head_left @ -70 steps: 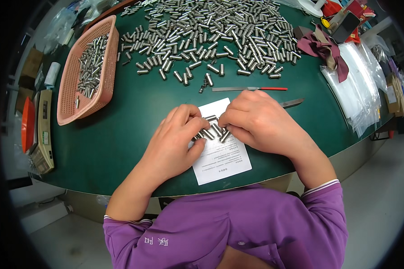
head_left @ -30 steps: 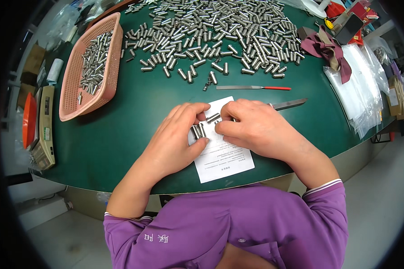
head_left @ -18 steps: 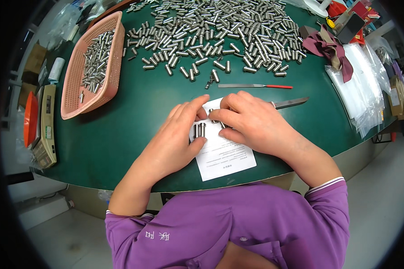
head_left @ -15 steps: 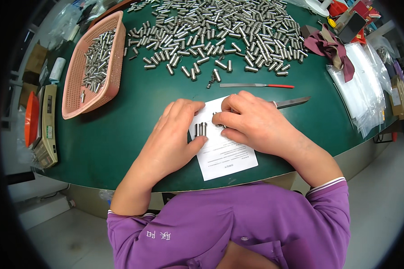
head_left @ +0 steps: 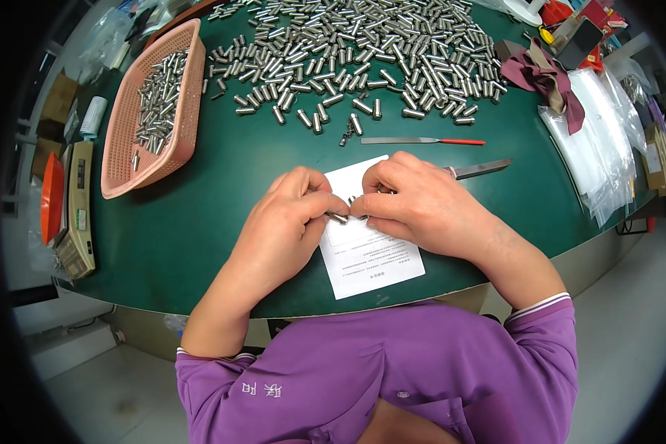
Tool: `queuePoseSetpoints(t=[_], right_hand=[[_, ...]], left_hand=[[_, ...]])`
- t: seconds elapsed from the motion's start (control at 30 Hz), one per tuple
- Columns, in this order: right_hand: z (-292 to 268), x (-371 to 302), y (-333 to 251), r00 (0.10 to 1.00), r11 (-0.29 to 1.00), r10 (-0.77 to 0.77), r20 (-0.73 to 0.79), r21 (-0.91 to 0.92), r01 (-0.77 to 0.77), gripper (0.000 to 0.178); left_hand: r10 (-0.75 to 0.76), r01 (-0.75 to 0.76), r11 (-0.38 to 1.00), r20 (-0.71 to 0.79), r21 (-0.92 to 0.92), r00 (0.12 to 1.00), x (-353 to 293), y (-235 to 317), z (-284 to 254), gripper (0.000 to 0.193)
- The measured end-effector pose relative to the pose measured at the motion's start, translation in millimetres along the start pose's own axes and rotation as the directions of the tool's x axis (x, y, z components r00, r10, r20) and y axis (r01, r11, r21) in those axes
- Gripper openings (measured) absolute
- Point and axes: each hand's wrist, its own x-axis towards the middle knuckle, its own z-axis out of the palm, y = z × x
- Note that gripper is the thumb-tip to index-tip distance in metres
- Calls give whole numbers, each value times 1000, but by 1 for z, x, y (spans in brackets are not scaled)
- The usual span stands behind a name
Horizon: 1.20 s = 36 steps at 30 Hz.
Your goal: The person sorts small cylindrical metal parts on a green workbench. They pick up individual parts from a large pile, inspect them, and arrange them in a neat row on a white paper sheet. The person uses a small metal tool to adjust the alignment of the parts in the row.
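Note:
My left hand [head_left: 283, 218] pinches a short shiny metal pin [head_left: 338, 218] between thumb and fingertips, its end poking out over a printed white sheet [head_left: 366, 266]. Close beside it, my right hand [head_left: 425, 201] has its fingers curled round more of the metal pins, partly hidden beneath the fingertips. The two hands' fingertips almost meet above the paper. Past the hands spreads a large heap of similar metal pins [head_left: 362, 55], each a small cylinder with a wider head.
A pink plastic basket [head_left: 112, 166] holding more pins stands at the left, beside a scale [head_left: 80, 214]. A red-handled file [head_left: 422, 140] and a knife [head_left: 485, 169] lie beyond my hands. Plastic bags [head_left: 596, 155] and a maroon cloth [head_left: 547, 81] are at the right.
The pins that stood side by side near my left thumb are no longer visible there. My left fingers have closed on a pin and moved toward my right hand.

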Motion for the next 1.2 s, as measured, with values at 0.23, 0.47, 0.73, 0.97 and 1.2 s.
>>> queuePoseSetpoints(t=[0.23,0.47,0.73,0.97,1.2], right_hand=[[1,0,-2,999,996,33,28,85,-35,31],[-15,-5,5,991,990,131,4,-52,-131,42],[-14,-3,5,993,992,118,3,-35,-118,41],[-13,-5,7,994,991,106,14,-80,-105,38],[-14,-5,7,995,994,96,-7,-57,-96,37]], left_hand=[[-141,142,989,15,-42,990,2,7,3,37],[-107,113,985,52,-130,993,-3,17,0,51],[-85,87,995,41,-43,996,1,12,5,56],[-89,95,992,72,-85,993,0,11,2,59],[-123,140,972,99,-190,987,-1,13,-2,56]])
